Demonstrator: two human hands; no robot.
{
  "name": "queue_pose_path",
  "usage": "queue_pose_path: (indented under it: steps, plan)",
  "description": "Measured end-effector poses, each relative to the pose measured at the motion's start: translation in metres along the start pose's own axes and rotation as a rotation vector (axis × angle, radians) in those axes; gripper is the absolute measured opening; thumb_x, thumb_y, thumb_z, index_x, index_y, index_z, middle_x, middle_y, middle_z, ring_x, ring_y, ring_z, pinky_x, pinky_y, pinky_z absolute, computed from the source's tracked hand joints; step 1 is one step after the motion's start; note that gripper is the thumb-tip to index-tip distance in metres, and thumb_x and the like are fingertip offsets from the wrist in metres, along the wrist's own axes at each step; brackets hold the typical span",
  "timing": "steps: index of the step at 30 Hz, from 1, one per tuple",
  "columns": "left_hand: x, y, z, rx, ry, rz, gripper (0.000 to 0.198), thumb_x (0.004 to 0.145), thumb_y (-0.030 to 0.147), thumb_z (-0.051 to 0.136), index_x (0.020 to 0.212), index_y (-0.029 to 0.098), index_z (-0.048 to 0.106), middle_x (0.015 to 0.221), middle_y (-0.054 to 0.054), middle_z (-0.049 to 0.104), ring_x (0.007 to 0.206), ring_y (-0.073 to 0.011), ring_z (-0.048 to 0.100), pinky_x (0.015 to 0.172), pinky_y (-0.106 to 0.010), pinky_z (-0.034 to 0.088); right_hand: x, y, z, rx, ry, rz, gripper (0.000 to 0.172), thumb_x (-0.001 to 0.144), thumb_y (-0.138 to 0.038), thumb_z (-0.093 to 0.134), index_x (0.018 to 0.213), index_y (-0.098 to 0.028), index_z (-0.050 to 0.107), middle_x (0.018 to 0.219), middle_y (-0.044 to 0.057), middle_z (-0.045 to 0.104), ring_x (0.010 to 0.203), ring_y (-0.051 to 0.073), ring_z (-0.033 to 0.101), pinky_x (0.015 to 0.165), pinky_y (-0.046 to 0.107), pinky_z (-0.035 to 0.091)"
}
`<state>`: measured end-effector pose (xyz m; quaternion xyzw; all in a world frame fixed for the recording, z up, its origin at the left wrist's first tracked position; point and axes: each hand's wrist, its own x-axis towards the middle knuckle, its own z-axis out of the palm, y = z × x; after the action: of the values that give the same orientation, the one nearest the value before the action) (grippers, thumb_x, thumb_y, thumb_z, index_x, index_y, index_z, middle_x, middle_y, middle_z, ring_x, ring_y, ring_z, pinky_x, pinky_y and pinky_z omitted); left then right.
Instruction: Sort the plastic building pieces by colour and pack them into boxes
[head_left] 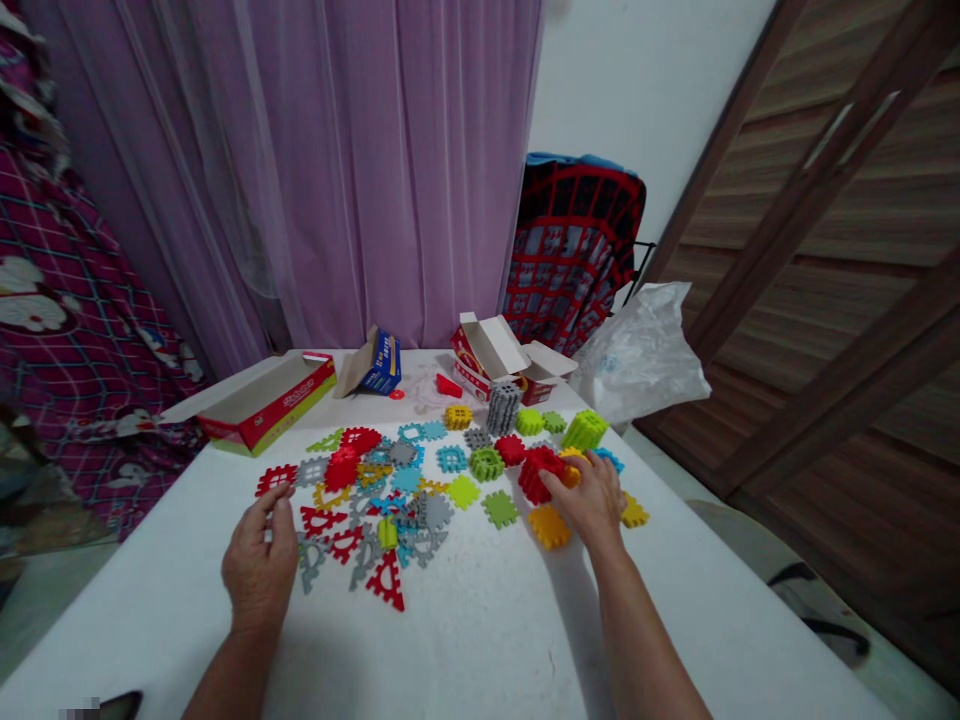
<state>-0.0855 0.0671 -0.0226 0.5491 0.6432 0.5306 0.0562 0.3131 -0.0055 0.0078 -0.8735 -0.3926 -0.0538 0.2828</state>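
My left hand (261, 555) hovers at the left of the pile, fingers loosely curled with a gap by the thumb. Just beyond its fingertips is a red window-shaped piece (274, 479); nothing shows in the hand. At the right, my right hand (592, 497) closes its thumb and fingers around an orange toothed building piece (572, 476), partly hidden by the fingers. Against the thumb stands a stack of red toothed pieces (540, 474). Nearby lie an orange square piece (550, 527), a yellow piece (634, 511) and a lime-green stack (585, 430).
Mixed red, grey, blue and yellow pieces (405, 480) spread across the white table (465, 640). A tall grey stack (503, 408) stands behind. Open boxes include a red-green one (277, 405), a blue one (384, 362) and a red one (472, 372). A plastic bag (637, 355) sits at right.
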Motion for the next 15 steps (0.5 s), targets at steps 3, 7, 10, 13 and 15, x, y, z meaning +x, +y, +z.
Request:
queue_pose_path:
  steps: [3, 7, 10, 13, 15]
  plan:
    - [0.0002, -0.0038, 0.0022, 0.006, 0.000, -0.002, 0.039, 0.091, 0.046, 0.044, 0.111, 0.023, 0.068, 0.109, -0.006, 0.074, 0.088, -0.0184, 0.067, 0.084, -0.031, 0.051, 0.0014, 0.0013, -0.0004, 0.017, -0.012, 0.011, 0.048, 0.073, -0.052, 0.068, 0.109, -0.021, 0.072, 0.142, 0.014, 0.053, 0.138, 0.037, 0.036, 0.109, 0.059, 0.029]
    - [0.0003, -0.0040, 0.0025, 0.003, -0.004, 0.001, 0.039, 0.090, 0.046, 0.044, 0.109, 0.022, 0.069, 0.108, -0.006, 0.074, 0.088, -0.0188, 0.067, 0.084, -0.032, 0.051, 0.0016, 0.0015, -0.0011, 0.024, -0.024, 0.029, 0.049, 0.072, -0.052, 0.068, 0.111, -0.022, 0.072, 0.143, 0.013, 0.053, 0.138, 0.038, 0.036, 0.110, 0.059, 0.028]
    - [0.0008, -0.0039, 0.0017, 0.009, -0.011, -0.006, 0.039, 0.089, 0.046, 0.045, 0.109, 0.023, 0.069, 0.109, -0.006, 0.074, 0.085, -0.0189, 0.067, 0.084, -0.033, 0.051, 0.0006, -0.0008, -0.0035, 0.018, -0.046, 0.038, 0.049, 0.073, -0.051, 0.067, 0.113, -0.023, 0.071, 0.144, 0.013, 0.051, 0.139, 0.037, 0.034, 0.110, 0.058, 0.028]
    - [0.0011, -0.0042, 0.0010, 0.010, -0.021, -0.018, 0.041, 0.088, 0.047, 0.045, 0.110, 0.023, 0.069, 0.110, -0.006, 0.074, 0.081, -0.0186, 0.066, 0.080, -0.033, 0.051, -0.0002, -0.0031, -0.0053, 0.001, -0.061, 0.045, 0.049, 0.074, -0.051, 0.066, 0.115, -0.023, 0.070, 0.145, 0.012, 0.050, 0.139, 0.036, 0.034, 0.110, 0.057, 0.028]
    - [0.0009, -0.0035, 0.0007, 0.009, -0.024, -0.025, 0.042, 0.087, 0.047, 0.045, 0.111, 0.023, 0.069, 0.110, -0.006, 0.074, 0.081, -0.0186, 0.066, 0.081, -0.033, 0.051, -0.0006, -0.0037, -0.0054, -0.018, -0.052, 0.041, 0.050, 0.075, -0.051, 0.066, 0.116, -0.022, 0.069, 0.145, 0.013, 0.051, 0.139, 0.036, 0.035, 0.110, 0.056, 0.029]
